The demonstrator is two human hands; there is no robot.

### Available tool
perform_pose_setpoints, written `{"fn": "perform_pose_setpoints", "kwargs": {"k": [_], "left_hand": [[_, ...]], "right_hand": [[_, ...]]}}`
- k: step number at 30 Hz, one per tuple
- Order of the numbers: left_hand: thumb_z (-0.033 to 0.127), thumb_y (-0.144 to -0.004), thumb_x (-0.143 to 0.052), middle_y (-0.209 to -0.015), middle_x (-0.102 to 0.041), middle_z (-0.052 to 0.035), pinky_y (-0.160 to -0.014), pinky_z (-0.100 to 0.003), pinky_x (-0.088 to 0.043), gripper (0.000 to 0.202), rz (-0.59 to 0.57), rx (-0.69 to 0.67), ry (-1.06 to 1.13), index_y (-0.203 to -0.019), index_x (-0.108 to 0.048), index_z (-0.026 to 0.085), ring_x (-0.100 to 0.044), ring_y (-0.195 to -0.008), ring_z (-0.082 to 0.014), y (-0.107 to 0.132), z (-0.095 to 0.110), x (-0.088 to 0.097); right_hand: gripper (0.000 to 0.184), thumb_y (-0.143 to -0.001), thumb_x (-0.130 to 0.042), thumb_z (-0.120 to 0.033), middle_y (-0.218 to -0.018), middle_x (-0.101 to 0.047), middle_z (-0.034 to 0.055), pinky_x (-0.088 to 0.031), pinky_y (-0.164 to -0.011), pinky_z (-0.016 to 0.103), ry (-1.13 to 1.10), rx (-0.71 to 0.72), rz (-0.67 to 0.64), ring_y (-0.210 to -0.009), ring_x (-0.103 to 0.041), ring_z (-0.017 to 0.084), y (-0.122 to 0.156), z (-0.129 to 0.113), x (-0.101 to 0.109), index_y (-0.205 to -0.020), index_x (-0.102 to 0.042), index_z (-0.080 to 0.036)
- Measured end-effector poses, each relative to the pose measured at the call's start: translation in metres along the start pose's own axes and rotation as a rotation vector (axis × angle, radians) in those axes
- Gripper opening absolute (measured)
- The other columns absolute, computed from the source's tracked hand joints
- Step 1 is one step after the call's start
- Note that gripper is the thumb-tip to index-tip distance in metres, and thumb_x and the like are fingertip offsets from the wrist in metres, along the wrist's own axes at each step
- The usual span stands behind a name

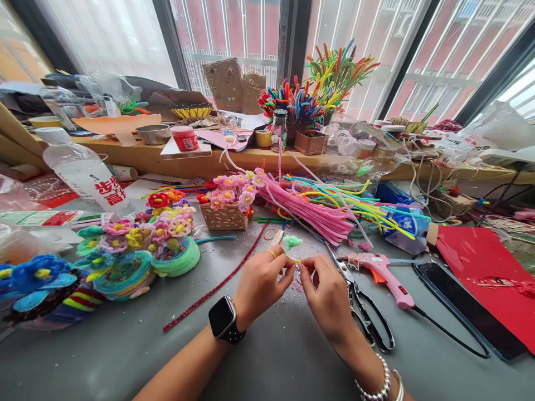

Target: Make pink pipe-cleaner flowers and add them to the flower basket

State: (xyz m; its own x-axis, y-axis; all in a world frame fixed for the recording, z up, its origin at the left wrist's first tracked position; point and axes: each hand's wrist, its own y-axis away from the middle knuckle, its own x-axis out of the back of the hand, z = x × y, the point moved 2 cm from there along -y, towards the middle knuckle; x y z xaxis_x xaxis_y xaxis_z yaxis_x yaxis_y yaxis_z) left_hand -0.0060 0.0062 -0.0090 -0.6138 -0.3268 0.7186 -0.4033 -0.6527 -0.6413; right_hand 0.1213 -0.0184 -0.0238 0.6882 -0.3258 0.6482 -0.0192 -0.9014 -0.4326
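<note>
My left hand (265, 281), with a ring and a watch, is closed in a pinch above the grey table. Close beside it, my right hand (328, 292) is pinched too. Between the fingertips of both is a small yellow piece of pipe cleaner (297, 261), mostly hidden by the fingers. A mint-green fuzzy piece (292, 241) lies just beyond the hands. Right of my right hand rest black-handled scissors (371, 317) and a pink glue gun (387, 273). A dark red glittery pipe cleaner (213, 284) lies to the left of my left hand.
A bundle of pink pipe cleaners (309, 209) lies ahead, near a small box of fuzzy flowers (225, 216). Flower-topped pots (178, 257) and a bottle (83, 172) stand left. A phone (468, 306) and red sheet (489, 278) lie right. A cluttered ledge (251, 161) runs behind.
</note>
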Motion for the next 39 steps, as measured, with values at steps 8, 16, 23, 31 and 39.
{"fn": "perform_pose_setpoints", "kwargs": {"k": [8, 16, 23, 31, 39], "left_hand": [[0.020, -0.079, -0.048, -0.064, -0.056, -0.0001, -0.051, -0.020, -0.039, 0.014, 0.016, -0.044, 0.045, -0.076, -0.062, 0.018, -0.051, -0.054, -0.0084, -0.001, -0.003, 0.001], [0.017, -0.078, -0.048, -0.066, -0.055, -0.0005, -0.055, -0.019, -0.042, 0.013, 0.055, 0.018, 0.199, -0.074, -0.060, 0.016, -0.052, -0.057, -0.0078, -0.001, -0.001, 0.004], [0.020, -0.077, -0.049, -0.072, -0.055, -0.0013, -0.057, -0.021, -0.045, 0.013, 0.009, 0.063, 0.243, -0.086, -0.059, 0.017, -0.053, -0.058, -0.0077, 0.001, 0.004, 0.000], [0.024, -0.074, -0.056, -0.068, -0.056, -0.0011, -0.056, -0.022, -0.044, 0.010, 0.082, 0.074, 0.211, -0.078, -0.058, 0.015, -0.052, -0.053, -0.0079, 0.000, 0.004, 0.005], [0.025, -0.077, -0.053, -0.069, -0.055, -0.0007, -0.057, -0.021, -0.044, 0.011, 0.054, 0.045, 0.206, -0.078, -0.060, 0.017, -0.052, -0.055, -0.0077, -0.001, 0.003, 0.003]], "right_hand": [[0.025, -0.076, -0.052, -0.040, -0.064, -0.053, 0.0001, -0.033, -0.051, 0.023, -0.475, -0.266, -0.283, -0.053, -0.043, 0.009, -0.014, 0.013, 0.010, -0.074, -0.057, -0.016], [0.029, -0.064, -0.064, -0.041, -0.048, -0.031, -0.0083, -0.015, -0.043, 0.021, -0.995, -0.576, -0.307, -0.044, -0.022, 0.004, -0.010, 0.012, 0.002, -0.073, -0.056, -0.014], [0.023, -0.061, -0.068, -0.036, -0.047, -0.031, -0.0086, -0.017, -0.043, 0.021, -1.265, -0.676, -0.189, -0.042, -0.020, 0.004, -0.008, 0.010, -0.005, -0.067, -0.058, -0.016], [0.014, -0.062, -0.069, -0.029, -0.049, -0.039, -0.0077, -0.028, -0.044, 0.016, -1.357, -0.859, -0.285, -0.042, -0.026, 0.002, -0.003, 0.008, -0.006, -0.071, -0.063, -0.020], [0.016, -0.063, -0.067, -0.028, -0.069, -0.048, -0.0029, -0.037, -0.051, 0.017, -1.346, -0.788, -0.397, -0.054, -0.040, 0.004, -0.005, 0.015, -0.005, -0.077, -0.063, -0.019]]}}
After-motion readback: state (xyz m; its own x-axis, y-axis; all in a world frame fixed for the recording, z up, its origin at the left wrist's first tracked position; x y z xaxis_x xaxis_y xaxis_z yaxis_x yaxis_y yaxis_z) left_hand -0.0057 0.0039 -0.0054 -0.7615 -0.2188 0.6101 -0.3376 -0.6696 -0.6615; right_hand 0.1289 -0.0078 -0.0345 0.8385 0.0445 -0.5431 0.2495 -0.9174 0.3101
